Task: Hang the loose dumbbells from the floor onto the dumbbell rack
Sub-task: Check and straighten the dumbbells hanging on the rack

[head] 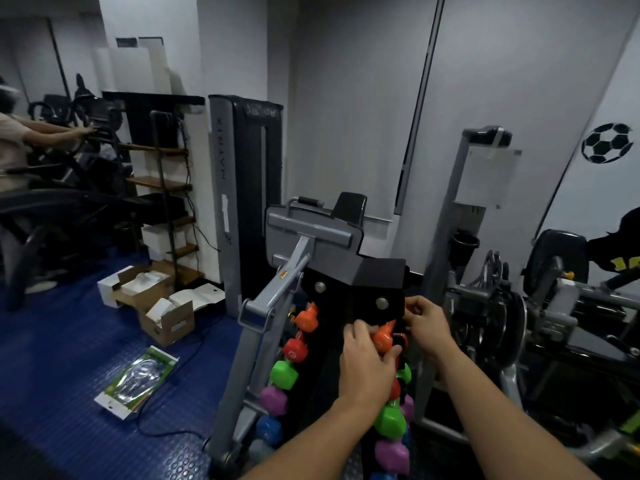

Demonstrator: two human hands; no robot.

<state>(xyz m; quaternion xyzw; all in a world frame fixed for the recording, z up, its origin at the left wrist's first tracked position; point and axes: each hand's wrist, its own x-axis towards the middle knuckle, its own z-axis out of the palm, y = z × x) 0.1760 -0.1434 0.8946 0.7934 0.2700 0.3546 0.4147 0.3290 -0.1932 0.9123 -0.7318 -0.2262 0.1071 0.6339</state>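
Note:
A tall black dumbbell rack (360,282) stands right in front of me, with coloured dumbbells hanging down both sides: orange (307,318), red (295,349), green (284,374), purple (274,400) and blue (269,429) on the left side. At the top right slot, my left hand (363,367) grips an orange dumbbell (383,336) from below. My right hand (426,323) holds its far end against the rack's upper edge. Below it hang a green dumbbell (389,420) and a purple one (391,453).
A grey weight machine frame (277,292) leans beside the rack's left. Open cardboard boxes (162,317) and a green package (138,379) lie on the blue floor. Plate-loaded equipment (512,317) crowds the right. A person on a cardio machine (14,157) is at far left.

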